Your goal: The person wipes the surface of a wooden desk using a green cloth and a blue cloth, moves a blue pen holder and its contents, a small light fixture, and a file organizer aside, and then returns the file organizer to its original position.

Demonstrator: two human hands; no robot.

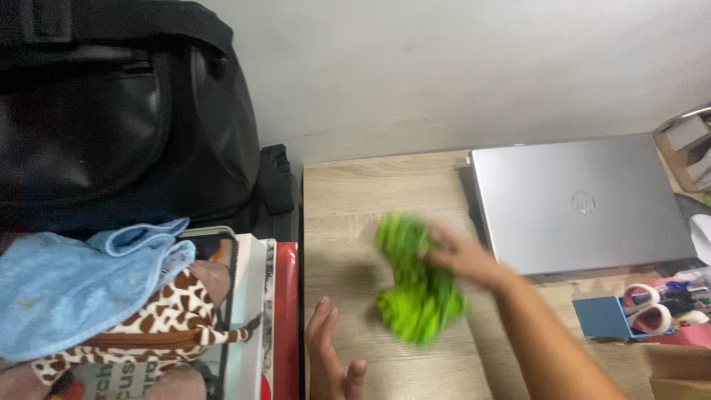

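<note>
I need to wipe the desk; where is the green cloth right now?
In the head view the green cloth is bunched in the right hand over the wooden desk, just left of the closed silver laptop.

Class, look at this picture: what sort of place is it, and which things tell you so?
Probably a home desk or study corner. A closed silver laptop lies on a wooden desk, a blue holder has scissors, and a black backpack stands beside it.

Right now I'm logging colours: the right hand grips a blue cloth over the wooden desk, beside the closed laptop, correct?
Not quite: the cloth gripped by the right hand is bright green, as the head view shows. It is over the wooden desk, beside the closed laptop.
</note>
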